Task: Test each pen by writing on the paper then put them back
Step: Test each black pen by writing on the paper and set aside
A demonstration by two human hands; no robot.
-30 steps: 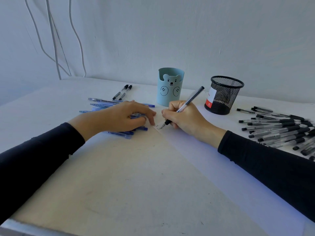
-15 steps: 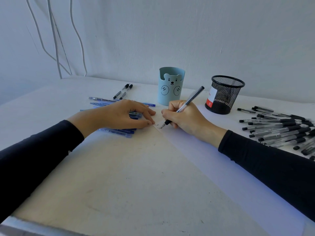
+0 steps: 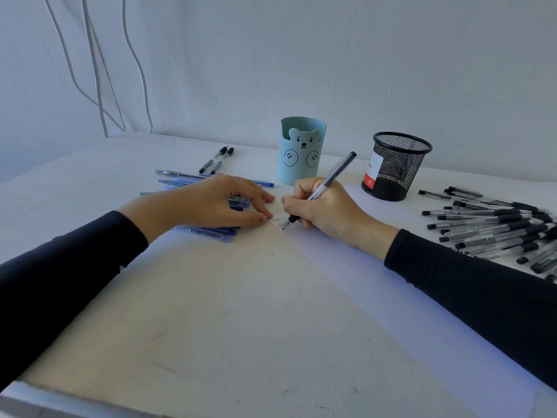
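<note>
White bench [image 3: 241, 327] right of the bear cup [image 3: 303, 152] holds many pens [image 3: 497, 230] I judge untested, while my right hand [image 3: 325, 209] pinches a pen [image 3: 331, 175] writing and left hand [image 3: 217, 203] presses paper [image 3: 278, 223].

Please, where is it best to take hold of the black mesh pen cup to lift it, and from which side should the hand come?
Probably round its side wall, coming from the right. The black mesh pen cup stands upright, round and open-topped, so fingers can wrap round it. The right hand with its pen crowds the cup's left side.
</note>
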